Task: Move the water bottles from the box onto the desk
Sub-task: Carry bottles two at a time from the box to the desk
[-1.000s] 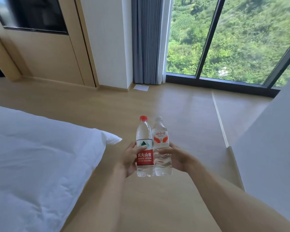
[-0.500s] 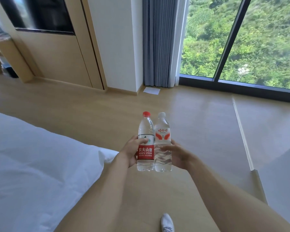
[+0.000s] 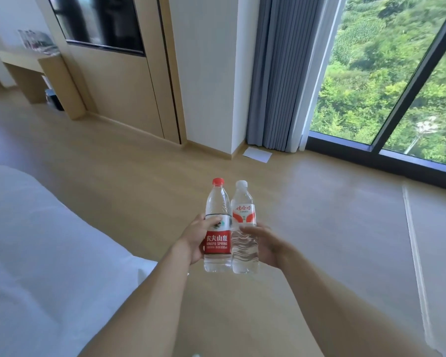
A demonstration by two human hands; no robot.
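Two clear water bottles, upright and touching side by side: the red-capped bottle [image 3: 217,228] with red label gripped in the left hand [image 3: 194,239], the white-capped bottle [image 3: 243,229] against the right hand [image 3: 264,244]

Both hands are full and pressed together at centre: my left hand [image 3: 195,238] grips the red-cap bottle [image 3: 217,228], my right hand [image 3: 264,244] holds the white-cap bottle [image 3: 243,228], the 2 bottles touching side by side. Bed [image 3: 41,253] blocks the whole near left, its edge just beside my left forearm. Open wood floor [image 3: 319,215] runs ahead and to the right, with only a white sheet [image 3: 257,154] lying flat by the curtain [image 3: 278,73]. Far side closed off by wall panels, a white column [image 3: 206,73] and the window [image 3: 386,73]. Desk [image 3: 23,63] sits far left, its top already carrying blurred items [image 3: 36,42] I can't identify.
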